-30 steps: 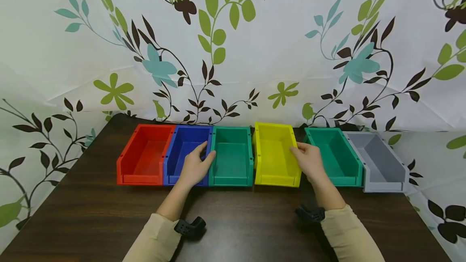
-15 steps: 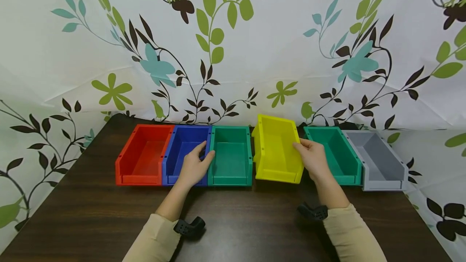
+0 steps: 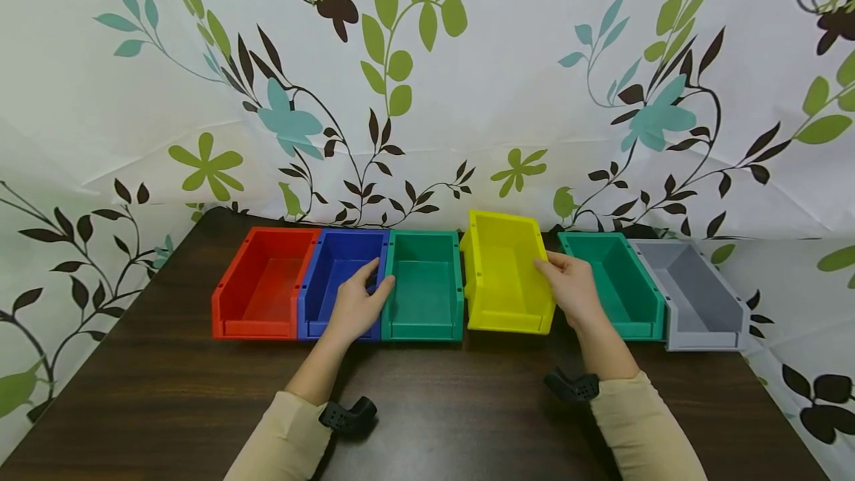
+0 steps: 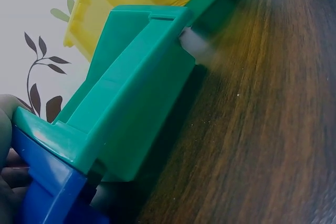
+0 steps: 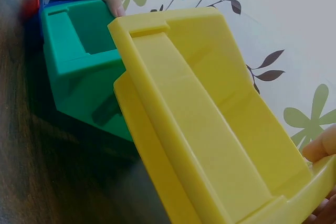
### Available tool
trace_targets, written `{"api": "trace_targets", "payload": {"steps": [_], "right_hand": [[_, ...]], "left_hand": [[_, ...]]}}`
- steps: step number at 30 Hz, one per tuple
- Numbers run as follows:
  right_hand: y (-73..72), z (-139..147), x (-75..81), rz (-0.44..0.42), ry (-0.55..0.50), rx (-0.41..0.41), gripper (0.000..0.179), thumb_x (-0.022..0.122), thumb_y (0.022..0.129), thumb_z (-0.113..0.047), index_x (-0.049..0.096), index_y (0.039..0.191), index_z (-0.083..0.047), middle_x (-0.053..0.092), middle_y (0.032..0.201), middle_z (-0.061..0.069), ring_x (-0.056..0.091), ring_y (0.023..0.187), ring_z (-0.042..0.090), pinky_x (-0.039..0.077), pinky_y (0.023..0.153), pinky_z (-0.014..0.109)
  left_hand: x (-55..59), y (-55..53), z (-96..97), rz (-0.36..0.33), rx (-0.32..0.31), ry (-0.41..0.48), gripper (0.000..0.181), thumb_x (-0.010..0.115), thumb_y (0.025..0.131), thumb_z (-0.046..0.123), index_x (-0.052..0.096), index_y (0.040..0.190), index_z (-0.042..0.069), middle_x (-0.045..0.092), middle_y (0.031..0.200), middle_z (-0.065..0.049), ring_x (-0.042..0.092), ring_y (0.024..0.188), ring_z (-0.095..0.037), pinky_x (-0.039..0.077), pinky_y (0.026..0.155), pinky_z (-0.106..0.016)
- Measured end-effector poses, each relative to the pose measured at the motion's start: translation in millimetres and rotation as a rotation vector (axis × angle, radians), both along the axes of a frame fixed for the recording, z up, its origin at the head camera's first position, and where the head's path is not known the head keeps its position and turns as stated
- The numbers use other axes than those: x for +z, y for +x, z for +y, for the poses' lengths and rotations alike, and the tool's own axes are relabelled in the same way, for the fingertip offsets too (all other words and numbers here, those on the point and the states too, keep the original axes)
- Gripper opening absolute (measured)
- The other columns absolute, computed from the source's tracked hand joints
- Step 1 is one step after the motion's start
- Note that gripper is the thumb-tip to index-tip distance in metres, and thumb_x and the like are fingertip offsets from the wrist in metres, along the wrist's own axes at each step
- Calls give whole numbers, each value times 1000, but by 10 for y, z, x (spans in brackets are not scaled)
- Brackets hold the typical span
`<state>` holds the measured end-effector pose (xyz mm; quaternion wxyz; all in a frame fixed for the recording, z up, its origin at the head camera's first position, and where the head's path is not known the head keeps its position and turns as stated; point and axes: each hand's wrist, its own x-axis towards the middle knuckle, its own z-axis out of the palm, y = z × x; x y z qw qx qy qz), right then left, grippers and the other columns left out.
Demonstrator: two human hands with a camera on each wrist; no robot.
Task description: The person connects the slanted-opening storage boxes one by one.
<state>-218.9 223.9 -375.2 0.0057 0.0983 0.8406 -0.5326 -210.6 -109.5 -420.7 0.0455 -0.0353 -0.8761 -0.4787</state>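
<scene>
Six-side-by-side wording aside, a row of plastic storage bins lines the dark table. My right hand [image 3: 571, 289] pinches the right wall of the yellow storage bin [image 3: 509, 273], thumb inside. That bin is raised off the table and slightly tilted, as the right wrist view also shows. My left hand [image 3: 356, 305] reaches over the blue storage bin [image 3: 334, 258] and pinches its right wall together with the adjoining wall of the left green storage bin [image 3: 424, 288]. In the left wrist view, fingers [image 4: 14, 174] show behind the blue wall, partly hidden.
A red storage bin [image 3: 270, 284] stands at the row's left end. Right of the yellow bin are another green storage bin [image 3: 617, 295] and a grey storage bin [image 3: 701, 299]. The wooden table [image 3: 441, 407] meets a leaf-patterned cloth [image 3: 467, 80] behind.
My right hand has lifted the yellow bin and tipped it, its front edge rising from the table, then shifted it slightly left. The left hand has stayed put.
</scene>
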Motion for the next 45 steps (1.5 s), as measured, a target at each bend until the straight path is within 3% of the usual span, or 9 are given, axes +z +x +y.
{"api": "trace_targets", "payload": {"steps": [7, 13, 21, 35, 40, 42, 45], "right_hand": [[-24, -3, 49, 17, 30, 47, 54, 46, 99, -29, 34, 147, -6, 50, 137, 22, 62, 104, 32, 56, 80, 31], [19, -28, 138, 46, 57, 101, 54, 44, 100, -23, 28, 150, -12, 55, 129, 28, 64, 101, 38, 57, 78, 39], [199, -108, 272, 115, 242, 207, 66, 46, 99, -33, 15, 152, -11, 31, 151, 21, 60, 108, 34, 55, 82, 42], [93, -13, 136, 69, 246, 232, 60, 43, 100, -27, 16, 152, -11, 36, 148, 22, 62, 103, 33, 56, 82, 40], [106, -60, 177, 93, 343, 228, 67, 44, 99, -37, 14, 152, -9, 26, 154, 20, 47, 125, 36, 45, 99, 50], [129, -87, 186, 158, 416, 219, 70, 45, 98, -40, 17, 151, -5, 21, 155, 20, 32, 137, 38, 34, 107, 56], [181, -154, 194, 285, 514, 209, 67, 49, 97, -38, 27, 147, 0, 22, 154, 21, 22, 142, 39, 24, 110, 58]], "left_hand": [[-1, 11, -11, 2, -8, 4, 59, 54, 94, 35, 42, 141, 2, 49, 139, -20, 48, 128, -33, 41, 103, -50], [-3, 14, -6, 9, -10, 1, 60, 54, 94, 36, 42, 141, 2, 50, 139, -20, 48, 128, -33, 40, 103, -50], [-13, -8, -3, 19, -24, -11, 59, 54, 94, 35, 42, 141, 1, 50, 138, -20, 50, 126, -33, 43, 101, -49], [-9, -12, -1, 27, -18, -15, 60, 53, 94, 36, 42, 141, 1, 51, 137, -20, 50, 126, -33, 42, 102, -49], [-14, -13, 4, 39, -5, -9, 59, 54, 93, 35, 43, 140, 0, 51, 136, -21, 51, 125, -33, 43, 101, -49], [-21, -13, 10, 41, 1, -9, 59, 54, 93, 34, 43, 140, 0, 52, 136, -21, 51, 124, -34, 43, 101, -49], [-28, -15, 11, 40, 4, -9, 59, 55, 93, 35, 44, 139, 1, 53, 135, -20, 52, 124, -33, 44, 100, -49]]}}
